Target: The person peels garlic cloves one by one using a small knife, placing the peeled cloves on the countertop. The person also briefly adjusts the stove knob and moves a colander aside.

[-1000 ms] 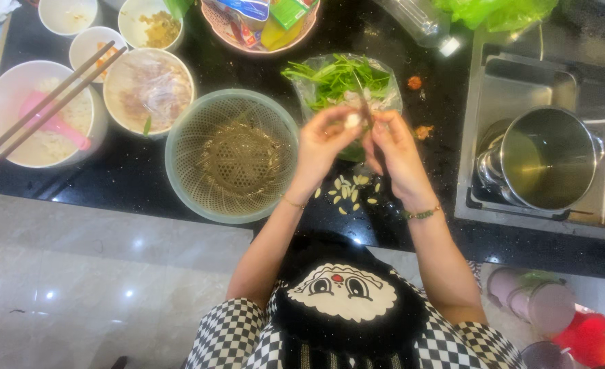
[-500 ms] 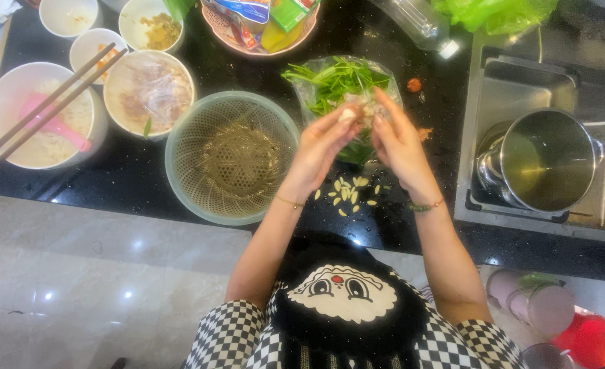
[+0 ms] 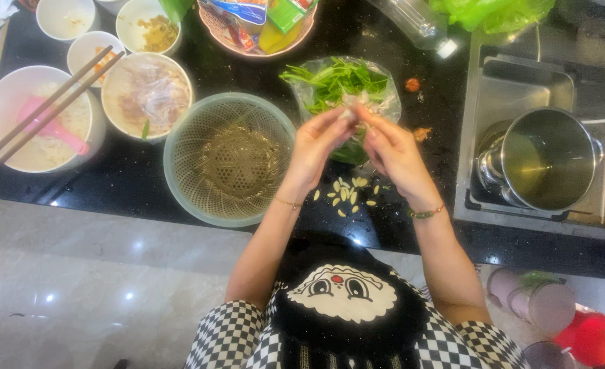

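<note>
Over the black desk (image 3: 179, 41), the left hand (image 3: 314, 147) and the right hand (image 3: 394, 152) meet fingertip to fingertip just above a clear bag of green leaves (image 3: 336, 82). Between the fingertips sits a small pale piece (image 3: 349, 115); both grips are pinched closed on it, though what the piece is cannot be told at this size. The bag of green leaves lies on the desk just beyond the hands, partly covered by them. Nearer the person than the bag, under the wrists, small pale bits (image 3: 347, 193) lie scattered on the desk. A pale green woven basket (image 3: 228, 158) stands to the left of the bag, just beside the left hand. Further left of the bag is a white bowl (image 3: 146, 96) of chopped food, and beyond it a larger white bowl (image 3: 12, 96) with chopsticks (image 3: 46, 109) across it. To the right of the bag a steel pot (image 3: 545, 160) sits in the sink (image 3: 521, 82).
</note>
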